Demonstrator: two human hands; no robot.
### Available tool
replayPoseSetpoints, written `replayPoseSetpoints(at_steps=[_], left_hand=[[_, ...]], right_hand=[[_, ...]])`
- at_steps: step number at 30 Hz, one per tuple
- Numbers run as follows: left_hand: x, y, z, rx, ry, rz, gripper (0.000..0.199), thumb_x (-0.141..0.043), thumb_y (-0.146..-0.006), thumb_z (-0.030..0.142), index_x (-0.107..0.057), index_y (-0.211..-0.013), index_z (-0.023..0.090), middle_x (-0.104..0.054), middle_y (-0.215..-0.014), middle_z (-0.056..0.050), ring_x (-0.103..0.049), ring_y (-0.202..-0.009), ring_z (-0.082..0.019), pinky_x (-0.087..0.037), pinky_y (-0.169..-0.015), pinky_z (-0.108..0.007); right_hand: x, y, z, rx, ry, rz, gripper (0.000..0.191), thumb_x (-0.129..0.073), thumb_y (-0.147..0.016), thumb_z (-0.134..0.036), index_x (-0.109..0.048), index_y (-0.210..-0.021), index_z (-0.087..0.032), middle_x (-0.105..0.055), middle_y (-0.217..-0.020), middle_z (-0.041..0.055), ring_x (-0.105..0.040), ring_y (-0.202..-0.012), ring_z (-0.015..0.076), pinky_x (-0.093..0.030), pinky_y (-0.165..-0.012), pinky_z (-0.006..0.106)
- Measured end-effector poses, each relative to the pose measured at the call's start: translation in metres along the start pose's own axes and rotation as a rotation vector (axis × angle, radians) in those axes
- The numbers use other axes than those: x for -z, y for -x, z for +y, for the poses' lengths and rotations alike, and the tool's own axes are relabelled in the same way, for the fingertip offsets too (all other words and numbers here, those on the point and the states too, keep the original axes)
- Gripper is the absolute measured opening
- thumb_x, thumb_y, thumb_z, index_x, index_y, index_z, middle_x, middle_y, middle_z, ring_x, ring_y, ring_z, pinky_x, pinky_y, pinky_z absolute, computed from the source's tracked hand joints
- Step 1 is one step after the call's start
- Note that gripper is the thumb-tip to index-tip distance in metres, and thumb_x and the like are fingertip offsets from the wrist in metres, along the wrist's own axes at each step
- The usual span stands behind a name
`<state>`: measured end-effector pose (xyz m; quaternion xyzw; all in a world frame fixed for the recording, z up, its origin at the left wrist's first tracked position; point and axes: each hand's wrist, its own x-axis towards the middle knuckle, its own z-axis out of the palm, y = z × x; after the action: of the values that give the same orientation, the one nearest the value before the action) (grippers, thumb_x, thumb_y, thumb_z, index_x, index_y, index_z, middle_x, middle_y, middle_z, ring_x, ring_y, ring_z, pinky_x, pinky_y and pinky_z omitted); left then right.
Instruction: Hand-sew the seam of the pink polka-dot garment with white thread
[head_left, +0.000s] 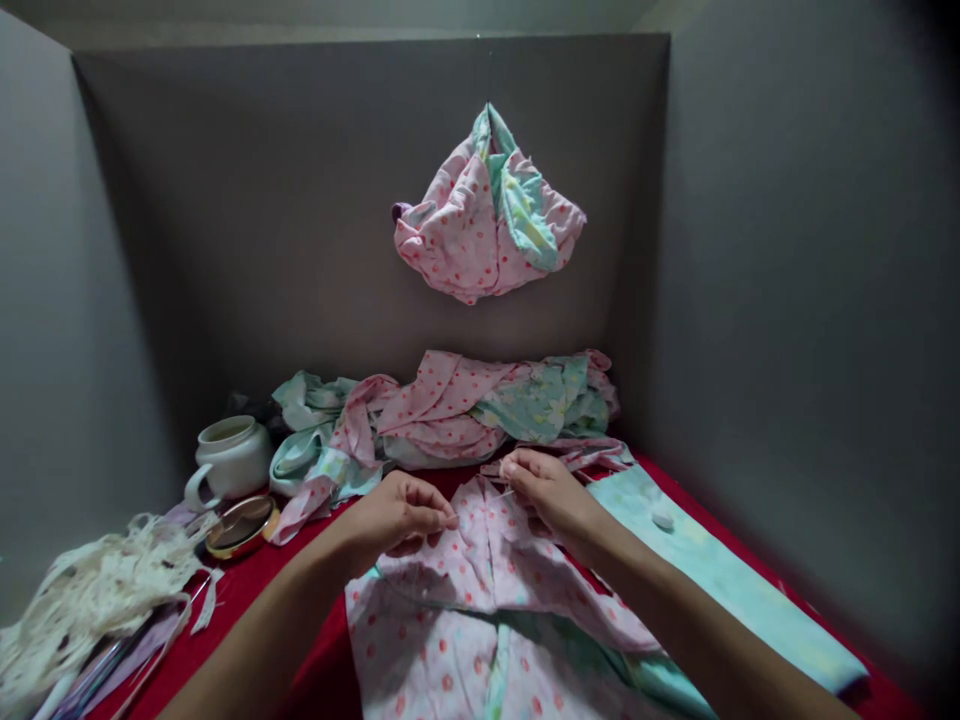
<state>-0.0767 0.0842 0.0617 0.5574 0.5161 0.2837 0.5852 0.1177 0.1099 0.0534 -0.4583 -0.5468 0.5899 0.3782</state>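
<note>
Red cloth [234,592] w/ pink dotted fabric [427,665]; hands [411,508] [546,488] apart, each pinching prob. thread [507,492].

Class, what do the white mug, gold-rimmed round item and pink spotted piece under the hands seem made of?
White mug: probably glazed ceramic, smooth with a soft sheen.
Gold-rimmed round item: rim shiny, perhaps metal or coated plastic.
Pink spotted piece: matt cloth, likely cotton, creasing softly.

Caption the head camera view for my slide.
Left hand and right hand over pink dotted fabric, with a ruffled pink-and-green piece hanging behind.
</note>
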Motion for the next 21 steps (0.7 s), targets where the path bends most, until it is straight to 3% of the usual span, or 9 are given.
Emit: replayPoseSetpoints(at_steps=[11, 21], left_hand=[[0.003, -0.005, -0.004, 0.020, 0.007, 0.020, 0.017, -0.062, -0.055, 0.025, -0.064, -0.064, 0.011, -0.056, -0.045, 0.001, -0.029, -0.030, -0.003, -0.011, -0.034, -0.020], [0.003, -0.004, -0.003, 0.045, -0.024, 0.000, 0.017, -0.062, -0.055, 0.026, -0.063, -0.063, 0.011, -0.058, -0.048, 0.000, -0.029, -0.029, -0.003, -0.012, -0.033, -0.020]], right_hand=[[0.034, 0.000, -0.024, 0.112, -0.162, 0.129, 0.031, -0.060, -0.064, -0.042, -0.038, -0.071, -0.021, -0.020, -0.043, -0.0139, -0.013, -0.035, 0.0026, -0.011, -0.033, 0.014], [0.057, 0.015, -0.046, 0.206, -0.250, 0.219, 0.033, -0.067, -0.064, -0.035, -0.038, -0.069, -0.020, -0.021, -0.047, -0.0128, -0.012, -0.038, 0.0017, -0.012, -0.033, 0.013]])
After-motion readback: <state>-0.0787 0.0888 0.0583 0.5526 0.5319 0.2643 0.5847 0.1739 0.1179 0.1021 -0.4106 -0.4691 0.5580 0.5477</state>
